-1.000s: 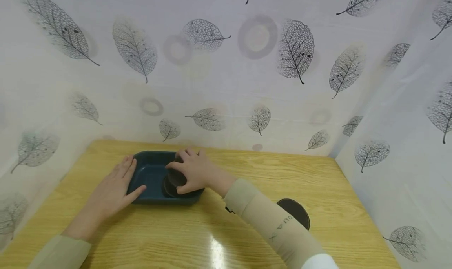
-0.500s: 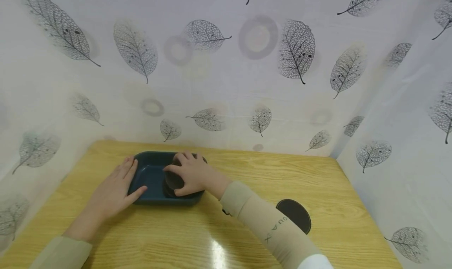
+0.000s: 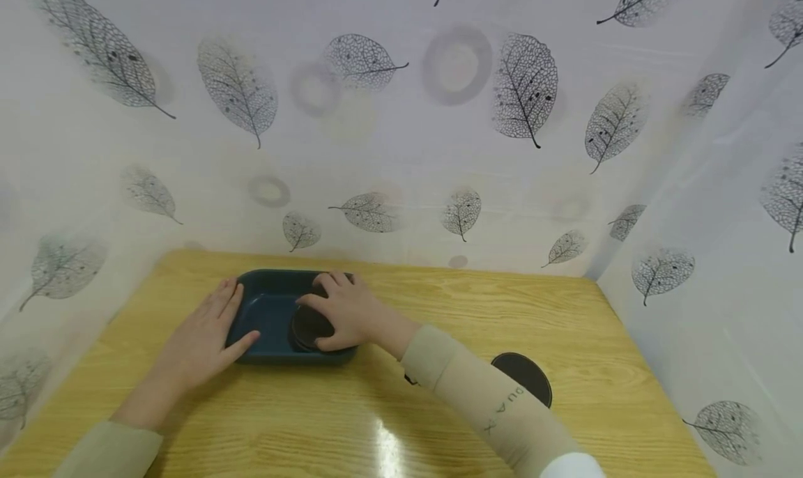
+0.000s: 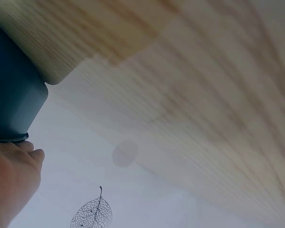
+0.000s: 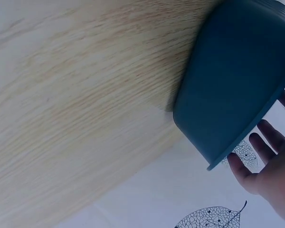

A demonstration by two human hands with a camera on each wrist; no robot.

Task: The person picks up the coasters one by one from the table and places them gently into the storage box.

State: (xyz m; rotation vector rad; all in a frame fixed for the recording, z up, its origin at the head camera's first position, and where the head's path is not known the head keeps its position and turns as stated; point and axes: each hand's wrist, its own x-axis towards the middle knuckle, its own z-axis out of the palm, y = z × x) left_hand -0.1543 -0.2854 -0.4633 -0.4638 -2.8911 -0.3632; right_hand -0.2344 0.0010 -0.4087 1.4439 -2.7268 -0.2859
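A deep blue rectangular plastic tray point(image 3: 266, 357) sits at the back left of the table. My left hand point(image 3: 201, 338) rests along its left rim, fingers straight and thumb spread over the near corner. Inside the tray's right half, my right hand point(image 3: 348, 312) grips a dark round coaster point(image 3: 310, 325) between thumb and fingertips, partly covering it. Dark edges show beneath that coaster, like others stacked there. The right wrist view has the tray's outer wall point(image 5: 237, 80), with fingers reaching over the rim; the left wrist view catches only fingers at the tray's edge.
Another dark round coaster point(image 3: 525, 377) lies on the wooden table point(image 3: 301, 422) to the right, partly behind the right sleeve point(image 3: 483, 401). A white leaf-patterned curtain point(image 3: 401, 150) hangs along the back and sides of the table.
The coaster in my right hand has come down lower in the tray. That hand shifted slightly left, then back to the right. My left hand has stayed at the rim.
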